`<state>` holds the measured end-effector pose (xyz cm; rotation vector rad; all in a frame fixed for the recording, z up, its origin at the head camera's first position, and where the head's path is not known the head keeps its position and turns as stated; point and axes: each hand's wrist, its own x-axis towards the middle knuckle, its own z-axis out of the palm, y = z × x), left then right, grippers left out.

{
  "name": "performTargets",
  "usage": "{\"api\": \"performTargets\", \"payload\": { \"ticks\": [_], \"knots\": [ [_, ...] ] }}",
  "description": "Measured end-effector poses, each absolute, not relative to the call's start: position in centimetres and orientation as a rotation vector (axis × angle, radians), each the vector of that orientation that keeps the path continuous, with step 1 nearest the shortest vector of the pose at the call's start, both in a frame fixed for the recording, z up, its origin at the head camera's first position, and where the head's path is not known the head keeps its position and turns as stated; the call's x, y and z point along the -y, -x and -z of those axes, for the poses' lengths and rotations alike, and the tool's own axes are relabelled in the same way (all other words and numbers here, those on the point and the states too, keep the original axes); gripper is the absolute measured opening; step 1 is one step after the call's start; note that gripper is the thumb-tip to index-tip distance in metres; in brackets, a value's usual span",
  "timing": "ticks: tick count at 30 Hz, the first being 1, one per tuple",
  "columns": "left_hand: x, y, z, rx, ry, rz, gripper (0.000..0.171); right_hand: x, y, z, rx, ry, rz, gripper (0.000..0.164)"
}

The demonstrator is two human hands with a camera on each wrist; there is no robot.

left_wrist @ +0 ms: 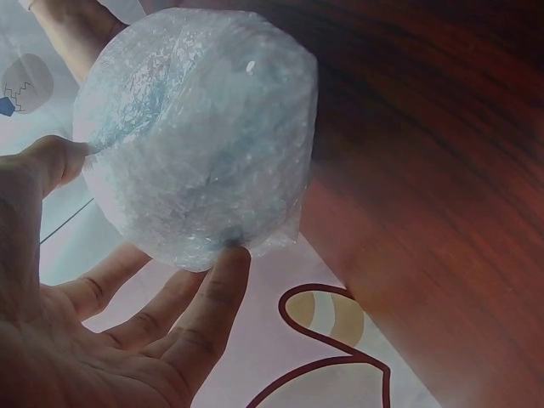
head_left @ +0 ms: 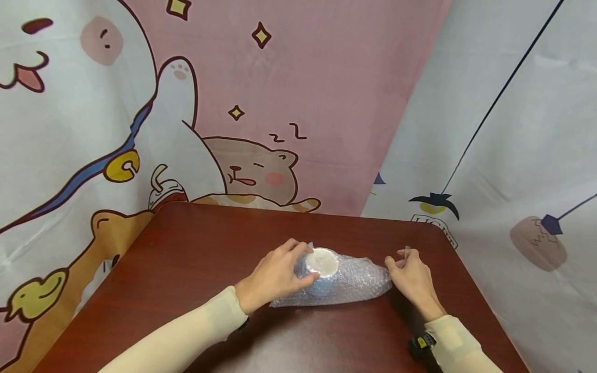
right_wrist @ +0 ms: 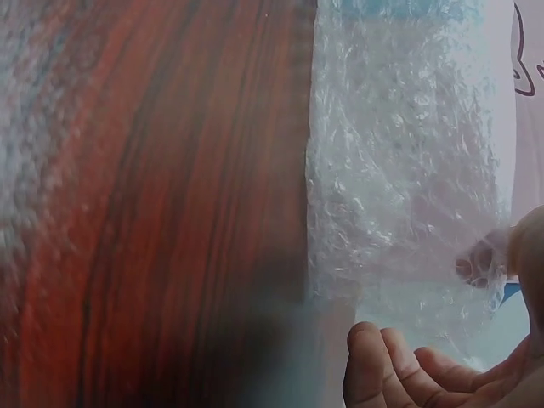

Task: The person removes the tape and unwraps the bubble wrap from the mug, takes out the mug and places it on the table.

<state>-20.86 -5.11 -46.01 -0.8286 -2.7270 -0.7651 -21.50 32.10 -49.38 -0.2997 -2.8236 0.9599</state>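
The left hand [head_left: 275, 277] is cupping a wrapped cup [head_left: 322, 272] lying mid-table, thumb and fingers [left_wrist: 204, 314] curled round its bubble wrap [head_left: 359, 282], seemingly to steady it. The right hand [head_left: 412, 280], just beside the loose tail of the wrap, is pinching that edge taut, it seems, fingers [right_wrist: 382, 370] curled. Both are resting on the red-brown table [head_left: 196, 243]. Beyond it, cartoon curtains [head_left: 261, 114] are hanging.

Clear, crinkly plastic bubble wrap [head_left: 354, 280] lies on a glossy, dark red wood-grain table [head_left: 196, 243].
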Motion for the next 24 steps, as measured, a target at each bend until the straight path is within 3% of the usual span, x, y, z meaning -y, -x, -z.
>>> {"api": "performTargets", "payload": {
  "ticks": [24],
  "knots": [
    [5.05,20.89,45.98,2.723,0.824,0.756,0.055,-31.82,21.55,48.35,2.717,0.272,-0.932,0.067]
  ]
}}
